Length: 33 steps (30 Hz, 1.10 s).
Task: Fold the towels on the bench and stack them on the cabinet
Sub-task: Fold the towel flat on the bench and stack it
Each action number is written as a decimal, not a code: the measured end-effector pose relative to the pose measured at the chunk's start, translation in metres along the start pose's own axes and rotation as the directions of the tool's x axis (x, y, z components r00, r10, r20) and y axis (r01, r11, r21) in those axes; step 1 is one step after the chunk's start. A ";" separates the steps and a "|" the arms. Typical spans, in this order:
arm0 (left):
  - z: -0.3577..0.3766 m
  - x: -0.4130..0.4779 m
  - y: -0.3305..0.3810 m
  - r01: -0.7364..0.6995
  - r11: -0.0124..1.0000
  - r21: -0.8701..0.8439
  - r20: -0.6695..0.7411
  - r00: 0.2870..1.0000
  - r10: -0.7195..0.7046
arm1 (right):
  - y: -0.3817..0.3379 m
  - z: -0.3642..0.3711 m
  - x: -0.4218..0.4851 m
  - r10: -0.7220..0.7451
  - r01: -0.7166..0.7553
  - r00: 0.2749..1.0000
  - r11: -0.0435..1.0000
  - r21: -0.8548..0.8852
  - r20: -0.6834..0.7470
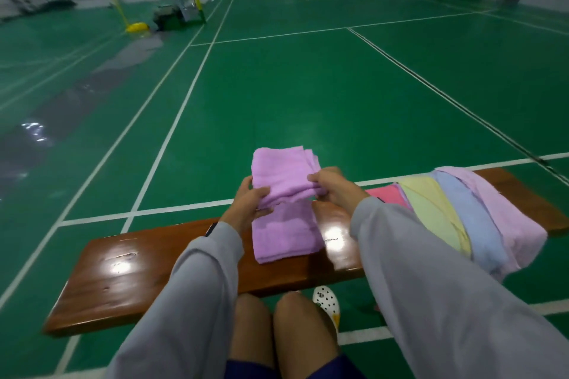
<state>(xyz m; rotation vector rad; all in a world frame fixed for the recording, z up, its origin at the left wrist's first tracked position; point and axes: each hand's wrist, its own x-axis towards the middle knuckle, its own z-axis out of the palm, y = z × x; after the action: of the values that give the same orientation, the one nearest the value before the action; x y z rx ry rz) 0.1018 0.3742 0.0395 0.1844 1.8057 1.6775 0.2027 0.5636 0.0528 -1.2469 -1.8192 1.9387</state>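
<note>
Two hands are at work, both grasping one purple towel [278, 172] across its bend. The left hand [246, 203] grips the towel's left edge with the thumb on top and the fingers curled beneath. The right hand [332, 188] pinches the right edge, knuckles up. Both arms are in grey sleeves [200, 286].

The far part of the purple towel stands lifted above the hands, its layered edges showing at the far right corner. The near part lies flat on the brown wooden table [138, 271], about at the middle of its length. The left end of the table is glossy bare wood.

Right of the hands, four more towels lie spread on the table, overlapping one another. From left to right they are a coral-pink towel [385, 195], a yellow towel [431, 212], a blue towel [471, 218] and a pale pink towel [508, 218]. The last three hang over the near edge. That makes five towels in all, one held and four lying.

Near the camera, two bare knees [277, 317] show just under the table's edge, with one white perforated shoe [326, 301] beside them to the right. Beyond the table stretches a green court floor [308, 86] marked with white lines. One yellow post base [137, 28] stands at the far left.
</note>
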 end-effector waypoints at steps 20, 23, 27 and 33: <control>-0.045 -0.018 -0.069 0.353 0.772 0.529 -0.072 0.925 -0.373 | 0.092 0.016 -0.010 0.301 -0.231 0.943 0.901 -0.366 0.144; -0.045 -0.021 -0.082 0.355 0.770 0.529 -0.081 0.925 -0.371 | 0.100 0.018 -0.019 0.135 -0.089 0.990 0.834 -0.544 0.045; -0.038 -0.019 -0.070 0.168 0.748 0.642 -0.156 0.984 -0.087 | 0.083 0.023 -0.020 -0.215 0.111 0.976 0.640 -0.760 -0.039; -0.018 0.005 -0.070 -0.269 0.178 0.946 0.217 0.939 0.266 | 0.089 0.047 0.004 -0.370 0.434 0.868 0.240 -0.868 0.331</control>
<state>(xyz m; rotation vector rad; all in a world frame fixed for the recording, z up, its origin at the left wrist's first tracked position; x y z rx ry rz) 0.1109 0.3496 -0.0281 1.1187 2.7000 0.3662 0.2028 0.5128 -0.0346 -0.6742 -3.0412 0.4950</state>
